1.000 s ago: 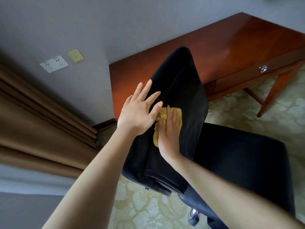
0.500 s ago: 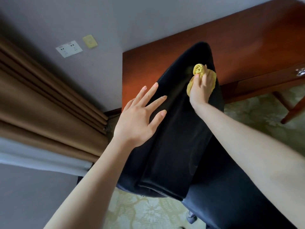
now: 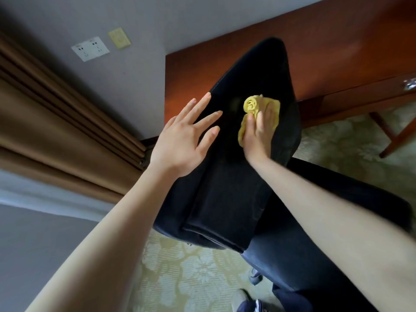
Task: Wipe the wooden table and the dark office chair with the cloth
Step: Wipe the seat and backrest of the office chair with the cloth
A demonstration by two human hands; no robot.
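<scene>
The dark office chair [image 3: 227,190] fills the middle of the head view, its backrest tilted toward the wooden table [image 3: 337,43] behind it. My right hand [image 3: 258,134] presses a crumpled yellow cloth [image 3: 252,104] flat against the front of the backrest, about halfway up. My left hand [image 3: 184,140] lies spread with straight fingers on the backrest's left edge. The cloth bunches out above and to the left of my right fingers.
Brown curtains [image 3: 56,122] hang at the left. A grey wall [image 3: 135,70] carries a white socket plate [image 3: 90,48] and a yellow plate [image 3: 119,38]. The table has a drawer with a metal knob [image 3: 410,83] and a leg [image 3: 398,136] on patterned carpet [image 3: 189,275].
My right hand has slid the cloth down the backrest from near its top to the middle. My left hand stays on the left edge.
</scene>
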